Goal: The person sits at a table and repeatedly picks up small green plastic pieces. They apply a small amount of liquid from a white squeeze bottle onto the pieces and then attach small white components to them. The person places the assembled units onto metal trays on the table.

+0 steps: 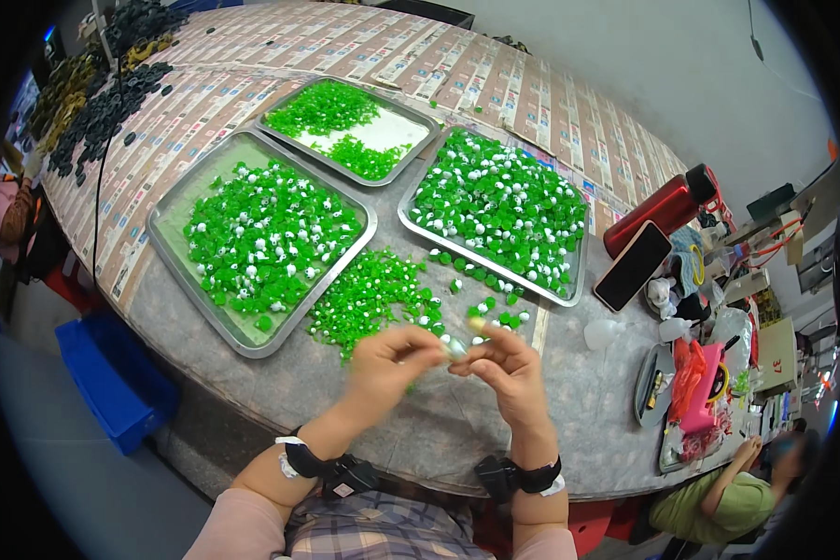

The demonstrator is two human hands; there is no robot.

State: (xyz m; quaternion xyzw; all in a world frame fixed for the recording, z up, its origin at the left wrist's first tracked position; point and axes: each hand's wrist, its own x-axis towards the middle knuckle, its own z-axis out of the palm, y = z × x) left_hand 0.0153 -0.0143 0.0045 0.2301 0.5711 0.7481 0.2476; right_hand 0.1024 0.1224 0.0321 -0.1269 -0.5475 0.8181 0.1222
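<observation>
My left hand (389,364) and my right hand (506,366) meet above the table's near edge, fingertips pinched together on a small pale part (456,348); which hand bears it more I cannot tell. Just beyond the hands lies a loose heap of small green and white pieces (369,294) on the grey tabletop. Three metal trays hold more of them: a left tray (163,247), a far tray (280,107) that is partly bare, and a right tray (409,217) packed with green and white pieces.
A red bottle (658,213) and a dark phone (632,266) lie right of the trays. Clutter of tools and bags (695,383) fills the right end, where another person (719,499) sits. Black parts (103,107) pile at far left. A blue crate (112,383) stands on the floor.
</observation>
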